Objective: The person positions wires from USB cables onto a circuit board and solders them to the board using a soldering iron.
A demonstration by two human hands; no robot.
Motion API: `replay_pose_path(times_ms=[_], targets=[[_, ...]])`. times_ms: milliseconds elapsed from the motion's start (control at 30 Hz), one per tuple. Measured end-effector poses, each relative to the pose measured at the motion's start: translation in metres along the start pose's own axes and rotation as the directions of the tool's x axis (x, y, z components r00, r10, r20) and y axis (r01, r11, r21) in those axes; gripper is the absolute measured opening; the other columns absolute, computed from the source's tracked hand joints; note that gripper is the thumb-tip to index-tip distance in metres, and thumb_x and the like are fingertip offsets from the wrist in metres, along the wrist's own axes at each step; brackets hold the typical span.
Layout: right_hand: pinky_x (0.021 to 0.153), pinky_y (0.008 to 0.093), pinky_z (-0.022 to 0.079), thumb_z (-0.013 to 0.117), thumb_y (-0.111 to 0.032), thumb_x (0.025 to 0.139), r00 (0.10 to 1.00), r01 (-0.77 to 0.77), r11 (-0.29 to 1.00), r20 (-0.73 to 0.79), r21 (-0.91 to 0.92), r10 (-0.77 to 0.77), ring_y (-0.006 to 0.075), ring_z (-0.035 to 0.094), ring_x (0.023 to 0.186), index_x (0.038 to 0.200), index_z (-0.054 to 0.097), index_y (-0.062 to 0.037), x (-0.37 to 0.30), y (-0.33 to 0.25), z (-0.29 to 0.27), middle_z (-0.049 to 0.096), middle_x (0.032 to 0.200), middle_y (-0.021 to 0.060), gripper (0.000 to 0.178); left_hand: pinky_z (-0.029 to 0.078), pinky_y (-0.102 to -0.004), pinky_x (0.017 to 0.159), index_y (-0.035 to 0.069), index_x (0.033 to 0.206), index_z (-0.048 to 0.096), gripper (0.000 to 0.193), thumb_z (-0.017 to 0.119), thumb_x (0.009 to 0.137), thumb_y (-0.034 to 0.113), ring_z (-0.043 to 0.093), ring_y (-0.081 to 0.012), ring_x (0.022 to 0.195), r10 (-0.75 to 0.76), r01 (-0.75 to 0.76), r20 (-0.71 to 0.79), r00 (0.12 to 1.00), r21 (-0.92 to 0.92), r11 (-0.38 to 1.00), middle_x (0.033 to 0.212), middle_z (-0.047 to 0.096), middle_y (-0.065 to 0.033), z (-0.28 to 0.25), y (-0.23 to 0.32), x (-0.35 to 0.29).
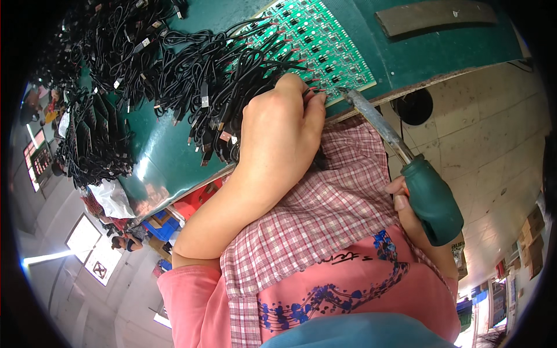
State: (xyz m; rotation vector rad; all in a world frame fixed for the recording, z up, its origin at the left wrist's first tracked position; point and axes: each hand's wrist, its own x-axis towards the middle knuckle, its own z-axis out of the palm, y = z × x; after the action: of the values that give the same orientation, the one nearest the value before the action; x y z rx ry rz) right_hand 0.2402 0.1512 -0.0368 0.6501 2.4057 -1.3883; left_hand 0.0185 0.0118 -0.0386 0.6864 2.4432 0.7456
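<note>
My left hand point(278, 124) is pinched at the near edge of a green circuit board panel point(348, 55), on the thin end of a black cable with red wire tips. More black USB cables point(214, 81) lie bundled beside and partly under this hand. My right hand point(399, 194) grips a soldering iron point(432, 200) with a thick green handle, which hides most of the fingers. Its metal shaft slants up to the left, and the dark tip is at the board's near corner, close to my left fingertips. Several red-tipped wires line the board's left side.
The green-topped table point(400, 64) has a worn near edge. A dark curved strip point(438, 16) lies at the far right. Further cable heaps point(96, 139) cover the left side. A red bin point(197, 200) and a dark round stool point(413, 107) stand below table level. Other people are in the left background.
</note>
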Motion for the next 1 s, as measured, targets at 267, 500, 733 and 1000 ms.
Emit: replay_pose_path(times_ms=[267,500,733,1000], targets=[[0.069,0.0256,0.046,0.057,0.005,0.084,1.000,-0.009,0.999,-0.018,0.038,0.009,0.0111,0.056,0.073,0.098,0.064,-0.0017,-0.001,0.002,0.000,0.061,0.082,0.0038,0.017,0.046,-0.0318,0.053,-0.006,0.083,0.060,0.017,0.069,0.087,0.009,0.062,-0.0193,0.054,-0.008,0.008,0.001,1.000,0.016,1.000,0.065,0.063,-0.0154,0.002,-0.002,-0.001],[0.067,0.0261,0.046,0.058,0.004,0.082,1.000,0.021,0.999,-0.009,-0.030,-0.021,0.0121,0.056,0.071,0.099,0.064,-0.0014,0.001,-0.006,-0.007,0.061,0.080,0.0037,0.018,0.048,-0.0299,0.055,-0.004,0.083,0.060,0.017,0.071,0.086,0.009,0.061,-0.0147,0.058,0.001,-0.001,0.007,1.000,0.005,1.000,0.069,0.065,-0.0123,0.004,-0.003,-0.004],[0.067,0.0264,0.046,0.058,0.004,0.082,0.998,0.055,0.998,-0.026,-0.013,-0.056,0.0137,0.055,0.071,0.098,0.064,-0.0008,-0.002,0.004,0.000,0.061,0.081,0.0039,0.018,0.049,-0.0317,0.056,-0.004,0.082,0.059,0.019,0.072,0.085,0.010,0.064,-0.0194,0.059,-0.001,0.001,-0.007,1.000,0.062,0.998,0.069,0.066,-0.0139,0.006,-0.002,-0.004],[0.068,0.0257,0.045,0.057,0.004,0.084,0.997,0.077,0.997,-0.009,0.004,-0.077,0.0119,0.054,0.072,0.099,0.066,-0.0003,0.001,0.001,-0.002,0.060,0.080,0.0035,0.017,0.052,-0.0460,0.059,-0.002,0.080,0.056,0.020,0.069,0.084,0.013,0.066,-0.0388,0.065,0.038,-0.037,-0.007,0.999,0.059,0.998,0.070,0.066,-0.0197,0.006,-0.002,-0.003]])
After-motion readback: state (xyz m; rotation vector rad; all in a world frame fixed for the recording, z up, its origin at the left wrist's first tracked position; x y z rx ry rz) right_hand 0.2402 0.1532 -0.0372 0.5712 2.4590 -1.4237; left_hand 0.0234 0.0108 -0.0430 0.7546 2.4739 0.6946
